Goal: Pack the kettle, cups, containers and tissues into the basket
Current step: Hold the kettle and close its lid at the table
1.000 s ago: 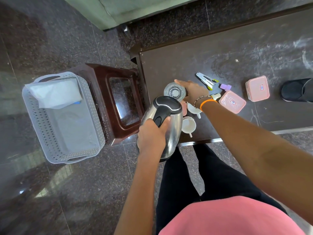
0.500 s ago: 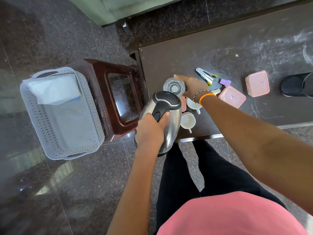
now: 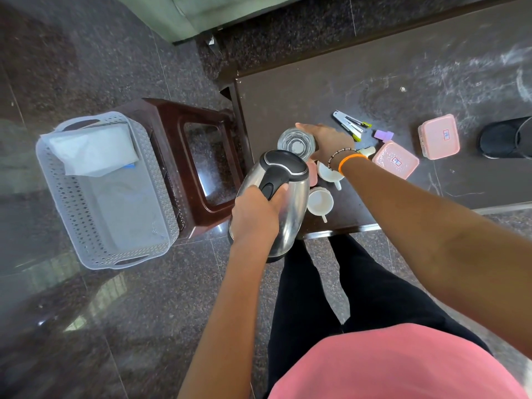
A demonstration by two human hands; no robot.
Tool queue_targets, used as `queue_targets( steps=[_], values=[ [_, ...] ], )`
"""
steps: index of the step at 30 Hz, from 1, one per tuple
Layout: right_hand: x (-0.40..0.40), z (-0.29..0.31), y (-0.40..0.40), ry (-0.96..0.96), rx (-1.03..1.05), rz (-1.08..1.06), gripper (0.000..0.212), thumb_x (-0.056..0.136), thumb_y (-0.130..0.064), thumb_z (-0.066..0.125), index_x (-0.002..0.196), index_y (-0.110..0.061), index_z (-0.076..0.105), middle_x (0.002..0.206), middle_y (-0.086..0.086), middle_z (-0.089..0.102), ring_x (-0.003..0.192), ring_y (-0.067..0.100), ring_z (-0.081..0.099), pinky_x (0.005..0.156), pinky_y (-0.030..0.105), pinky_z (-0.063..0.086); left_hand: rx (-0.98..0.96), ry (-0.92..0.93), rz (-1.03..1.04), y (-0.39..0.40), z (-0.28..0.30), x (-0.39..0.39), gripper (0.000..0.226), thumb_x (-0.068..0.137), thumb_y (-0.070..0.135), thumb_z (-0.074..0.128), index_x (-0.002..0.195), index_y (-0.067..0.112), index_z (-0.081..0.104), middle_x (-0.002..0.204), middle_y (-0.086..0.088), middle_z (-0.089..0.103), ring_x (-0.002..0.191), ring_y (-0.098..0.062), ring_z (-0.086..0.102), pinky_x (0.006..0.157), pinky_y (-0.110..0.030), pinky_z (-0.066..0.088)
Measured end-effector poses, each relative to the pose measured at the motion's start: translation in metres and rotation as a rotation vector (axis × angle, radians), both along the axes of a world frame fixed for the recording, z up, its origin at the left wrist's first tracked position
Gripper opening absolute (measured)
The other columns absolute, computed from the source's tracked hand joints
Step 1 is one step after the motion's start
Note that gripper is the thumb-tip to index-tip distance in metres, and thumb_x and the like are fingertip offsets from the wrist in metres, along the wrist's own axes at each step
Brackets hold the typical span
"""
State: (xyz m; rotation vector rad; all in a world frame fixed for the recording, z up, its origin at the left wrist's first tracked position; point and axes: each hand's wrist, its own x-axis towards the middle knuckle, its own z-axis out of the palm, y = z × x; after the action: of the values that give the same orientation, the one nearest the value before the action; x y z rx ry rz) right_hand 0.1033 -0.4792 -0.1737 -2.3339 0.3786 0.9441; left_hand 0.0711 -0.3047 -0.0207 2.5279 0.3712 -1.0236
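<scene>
My left hand (image 3: 254, 216) grips the black handle of the steel kettle (image 3: 290, 197), held above the table's near left corner. My right hand (image 3: 328, 141) is wrapped around the side of a clear glass (image 3: 295, 143) standing on the dark table (image 3: 316, 90). Two white cups (image 3: 320, 202) sit by the kettle, the farther one partly under my wrist. Two pink lidded containers (image 3: 395, 159) lie to the right. The grey perforated basket (image 3: 69, 197) stands on the floor at left with a white tissue pack (image 3: 92, 149) in its far end.
A dark brown stool (image 3: 201, 165) stands between the basket and the table. A stapler, a purple piece and a small yellow-green item lie beyond my right wrist. A black round object (image 3: 503, 136) sits at the right edge. My legs are below the table edge.
The kettle has shifted a little leftward off the table corner in my left hand. My right hand stays at the glass.
</scene>
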Motion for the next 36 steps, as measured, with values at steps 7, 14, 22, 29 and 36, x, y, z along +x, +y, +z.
queue_targets(
  steps=[7, 14, 22, 29, 36],
  values=[
    [-0.002, 0.0007, 0.0, -0.008, 0.016, -0.011, 0.062, 0.085, -0.033, 0.052, 0.141, -0.043, 0.025, 0.147, 0.006, 0.039, 0.128, 0.034, 0.046, 0.105, 0.052, 0.04, 0.005, -0.011, -0.025, -0.0001, -0.0024, 0.001, 0.042, 0.086, 0.055, 0.051, 0.085, 0.013, 0.046, 0.076, 0.001, 0.05, 0.078, -0.026, 0.053, 0.068, -0.035, 0.042],
    [-0.0018, 0.0034, -0.0004, -0.021, 0.01, -0.013, 0.061, 0.086, -0.032, 0.052, 0.14, -0.042, 0.027, 0.145, 0.006, 0.041, 0.125, 0.036, 0.048, 0.104, 0.052, 0.041, 0.018, -0.014, -0.032, -0.0013, -0.0024, 0.0056, 0.048, 0.084, 0.056, 0.052, 0.091, 0.009, 0.053, 0.085, -0.005, 0.055, 0.079, -0.028, 0.054, 0.068, -0.036, 0.044],
    [-0.0012, 0.003, -0.0008, -0.026, 0.001, -0.005, 0.061, 0.086, -0.031, 0.053, 0.14, -0.042, 0.028, 0.144, 0.008, 0.042, 0.125, 0.038, 0.048, 0.104, 0.05, 0.041, 0.03, -0.008, -0.035, -0.0031, -0.0026, 0.0071, 0.044, 0.084, 0.056, 0.052, 0.085, 0.012, 0.049, 0.085, -0.005, 0.054, 0.079, -0.029, 0.053, 0.068, -0.036, 0.042],
    [-0.0021, 0.0029, -0.0011, -0.034, -0.003, -0.012, 0.062, 0.085, -0.03, 0.054, 0.139, -0.043, 0.028, 0.143, 0.008, 0.042, 0.124, 0.037, 0.049, 0.102, 0.05, 0.042, 0.027, -0.015, -0.033, -0.0045, -0.0016, 0.0056, 0.043, 0.085, 0.055, 0.052, 0.084, 0.013, 0.047, 0.085, -0.005, 0.053, 0.08, -0.029, 0.052, 0.069, -0.035, 0.042],
    [-0.0019, 0.0026, -0.0013, -0.031, 0.005, -0.012, 0.061, 0.085, -0.034, 0.055, 0.139, -0.043, 0.028, 0.142, 0.008, 0.043, 0.124, 0.037, 0.048, 0.102, 0.051, 0.042, 0.025, -0.022, -0.033, -0.0057, -0.0009, 0.0051, 0.043, 0.085, 0.055, 0.052, 0.086, 0.012, 0.049, 0.087, -0.007, 0.056, 0.083, -0.031, 0.057, 0.07, -0.036, 0.046]
  ],
)
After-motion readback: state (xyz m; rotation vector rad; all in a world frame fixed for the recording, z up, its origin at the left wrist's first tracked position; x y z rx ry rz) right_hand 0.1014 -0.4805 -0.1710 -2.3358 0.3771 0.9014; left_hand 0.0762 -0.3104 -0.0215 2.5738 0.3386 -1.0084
